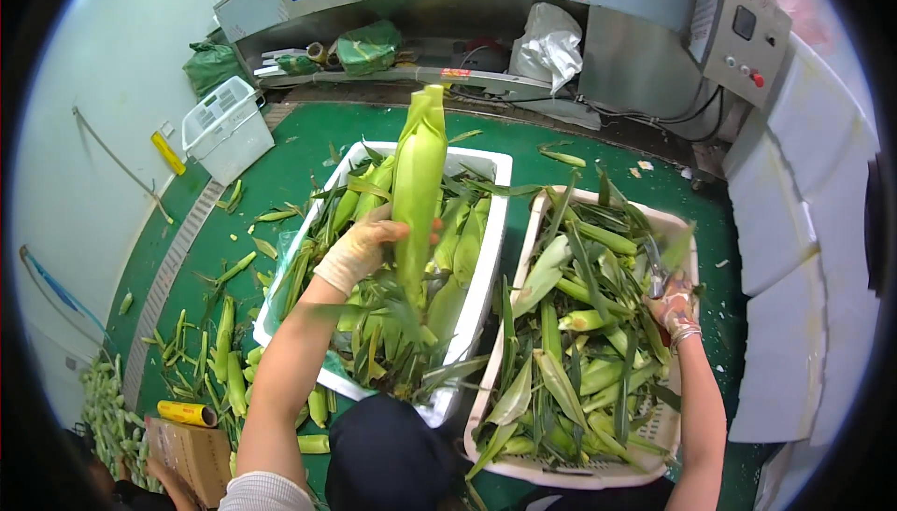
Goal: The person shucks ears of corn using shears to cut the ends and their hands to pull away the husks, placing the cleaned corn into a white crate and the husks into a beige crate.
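Note:
My left hand point(366, 242), in a pale glove with bare fingertips showing, is closed round a large green ear of corn point(419, 170) in its husk. The ear stands upright above a white foam box point(500, 221) holding more husked ears and leaves. On the right, my right hand point(675, 305), in a thin glove, is closed on a slim metal knife-like tool point(656, 279), partly hidden by the fingers. That hand is over the right side of a pale plastic crate point(481, 418) heaped with corn husks point(579, 324) and leaves. A blurred green scrap point(677, 245) is beside the tool.
Loose husks and stalks point(224, 352) litter the green floor point(308, 133). A white basket point(234, 142) stands by the left wall. A steel machine point(635, 53) with a control box point(743, 39) spans the back. Another person's hand point(163, 474) is lower left, near a cardboard box point(192, 455).

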Motion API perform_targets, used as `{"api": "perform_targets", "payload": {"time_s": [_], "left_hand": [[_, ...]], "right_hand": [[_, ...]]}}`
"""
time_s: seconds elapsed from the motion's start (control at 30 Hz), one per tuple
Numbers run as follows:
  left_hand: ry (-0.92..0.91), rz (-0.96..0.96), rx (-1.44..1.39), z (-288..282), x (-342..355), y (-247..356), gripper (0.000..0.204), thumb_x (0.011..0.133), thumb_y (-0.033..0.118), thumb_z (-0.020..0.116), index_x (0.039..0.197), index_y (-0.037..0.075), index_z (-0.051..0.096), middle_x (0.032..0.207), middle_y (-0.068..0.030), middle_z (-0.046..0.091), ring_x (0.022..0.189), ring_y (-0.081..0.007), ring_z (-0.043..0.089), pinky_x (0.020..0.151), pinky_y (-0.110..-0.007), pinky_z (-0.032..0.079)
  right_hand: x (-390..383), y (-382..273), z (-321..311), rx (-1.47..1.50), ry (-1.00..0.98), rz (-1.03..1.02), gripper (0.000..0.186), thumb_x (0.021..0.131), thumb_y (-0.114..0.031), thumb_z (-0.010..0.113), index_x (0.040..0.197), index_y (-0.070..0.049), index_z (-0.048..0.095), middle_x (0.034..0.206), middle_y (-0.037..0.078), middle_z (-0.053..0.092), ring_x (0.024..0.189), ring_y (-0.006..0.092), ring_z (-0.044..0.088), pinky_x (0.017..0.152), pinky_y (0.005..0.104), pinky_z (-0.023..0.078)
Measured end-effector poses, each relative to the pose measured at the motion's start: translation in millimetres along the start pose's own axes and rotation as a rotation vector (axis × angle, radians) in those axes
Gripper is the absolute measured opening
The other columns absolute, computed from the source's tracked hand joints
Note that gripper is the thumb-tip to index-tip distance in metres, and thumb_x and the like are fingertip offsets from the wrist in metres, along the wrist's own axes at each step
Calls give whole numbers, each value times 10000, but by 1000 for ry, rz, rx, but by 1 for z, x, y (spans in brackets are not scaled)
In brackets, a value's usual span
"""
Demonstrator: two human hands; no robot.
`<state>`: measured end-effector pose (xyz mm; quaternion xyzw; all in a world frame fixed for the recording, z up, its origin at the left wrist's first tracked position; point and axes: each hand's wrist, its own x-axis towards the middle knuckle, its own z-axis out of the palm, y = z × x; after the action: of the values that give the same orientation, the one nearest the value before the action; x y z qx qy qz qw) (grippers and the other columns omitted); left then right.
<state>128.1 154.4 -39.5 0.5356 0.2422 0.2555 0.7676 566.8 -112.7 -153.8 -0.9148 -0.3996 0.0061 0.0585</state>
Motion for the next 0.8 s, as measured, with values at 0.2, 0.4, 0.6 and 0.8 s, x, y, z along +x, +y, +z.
{"api": "perform_targets", "payload": {"time_s": [0.2, 0.4, 0.6, 0.8], "left_hand": [[-50, 142, 364, 129, -17, -7, 560, 752, 166, 746, 1232, -5, 515, 1030, -91, 656, 939, -182, 636, 872, -327, 507], [-260, 34, 433, 185, -49, -57, 843, 654, 295, 850, 1275, -79, 420, 1102, -126, 610, 1004, -179, 568, 899, -305, 473], [-486, -60, 534, 203, -72, -74, 803, 665, 270, 810, 1285, -63, 423, 1124, -114, 591, 984, -167, 544, 885, -298, 456], [-648, -96, 748, 211, -58, -66, 778, 662, 154, 794, 1292, -76, 401, 1053, -93, 607, 933, -116, 531, 848, -270, 474]], "right_hand": [[-131, -61, -132, 331, 188, -273, 734, 647, -345, 776, 1194, -37, 396, 1040, 243, 546, 991, 429, 523, 897, 485, 408], [-208, -61, -154, 632, -67, -123, 911, 667, -489, 768, 1260, 67, 357, 1182, 295, 467, 1143, 434, 448, 982, 453, 376], [-216, -26, -150, 662, -275, -215, 1110, 650, -535, 770, 1337, 163, 247, 1312, 343, 402, 1255, 423, 405, 1058, 394, 332], [-226, -23, -139, 577, -216, -212, 834, 660, -420, 755, 1172, 133, 399, 1057, 310, 565, 1020, 421, 567, 873, 419, 469]]}}
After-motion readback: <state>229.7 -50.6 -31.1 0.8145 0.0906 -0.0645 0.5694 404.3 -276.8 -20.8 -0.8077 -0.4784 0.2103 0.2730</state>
